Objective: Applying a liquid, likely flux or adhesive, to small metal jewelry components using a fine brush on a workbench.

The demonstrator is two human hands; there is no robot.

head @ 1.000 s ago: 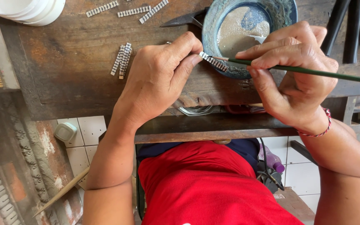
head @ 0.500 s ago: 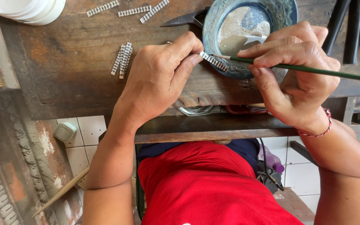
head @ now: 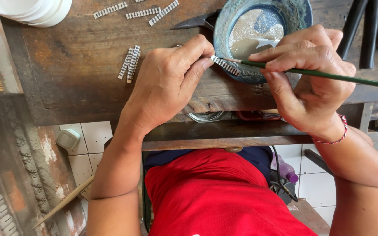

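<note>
Toward the upper left of the frame, five small ridged strips (head: 129,63) lie on the worktop (head: 66,65), seemingly waiting or finished; I cannot tell which. At centre, the left hand (head: 167,83) has its fingers clamped on one strip (head: 225,65). To the right, the right hand (head: 311,78) pinches a green brush (head: 329,75), tip touching that strip before the blue bowl (head: 302,17): work is midway.

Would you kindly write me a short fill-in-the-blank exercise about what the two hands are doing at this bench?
1. The left hand pinches a small ridged ____ between its fingers.
2. The right hand holds a thin green ____.
3. The brush tip touches the strip at the rim of a blue ____.
4. More strips lie on the wooden ____.

Missing words: strip; brush; bowl; bench
</note>
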